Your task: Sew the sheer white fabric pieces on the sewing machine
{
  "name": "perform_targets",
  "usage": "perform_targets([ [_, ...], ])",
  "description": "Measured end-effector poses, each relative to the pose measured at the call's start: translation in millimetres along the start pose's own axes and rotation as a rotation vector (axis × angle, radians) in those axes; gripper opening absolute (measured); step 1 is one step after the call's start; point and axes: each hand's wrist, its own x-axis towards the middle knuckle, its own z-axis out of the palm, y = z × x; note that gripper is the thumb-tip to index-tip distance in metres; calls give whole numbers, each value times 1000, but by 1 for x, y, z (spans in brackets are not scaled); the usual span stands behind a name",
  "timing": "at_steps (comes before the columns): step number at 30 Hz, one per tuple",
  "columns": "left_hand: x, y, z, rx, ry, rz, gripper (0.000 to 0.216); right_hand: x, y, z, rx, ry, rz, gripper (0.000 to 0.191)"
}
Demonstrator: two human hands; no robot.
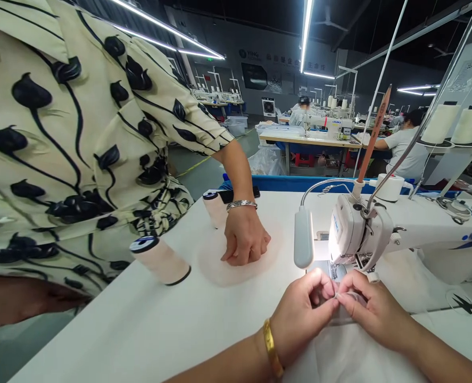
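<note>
My left hand (301, 314), with a gold bangle on the wrist, and my right hand (373, 308) meet in front of the white sewing machine (363, 229). Both pinch the edge of a thin white fabric (339, 346) that lies on the table under them. The pinch sits just before the machine's lit needle area. A grey gooseneck lamp (303, 236) hangs to the left of the machine head.
A person in a cream dress with black print stands at the left; that person's fist (246, 239) rests on a pale round fabric piece (236, 260). Two pinkish thread cones (162, 260) (215, 208) lie on the white table (140, 330). Scissors (469, 308) lie far right. Other workers sit behind.
</note>
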Motion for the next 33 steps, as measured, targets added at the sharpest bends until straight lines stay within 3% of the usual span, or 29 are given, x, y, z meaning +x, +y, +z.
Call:
perform_targets([
  [9, 4, -2, -2, -54, -62, -92, 27, 0, -1, -2, 39, -16, 36, 24],
  [16, -2, 5, -8, 135, -19, 58, 25, -5, -12, -3, 28, 0, 50, 23],
  [22, -16, 26, -6, -32, -369, -25, 34, -29, -34, -10, 41, -13, 131, 27],
  [24, -14, 22, 0, 153, -322, 14, 32, -23, -32, -10, -44, -37, 178, 21],
  [28, -2, 3, 8, 692, -45, 186, 21, 5, -18, -3, -328, -41, 206, 16],
  [33, 4, -14, 5, 932, 74, 475, 12, 26, -10, 2, -433, 2, 184, 20],
])
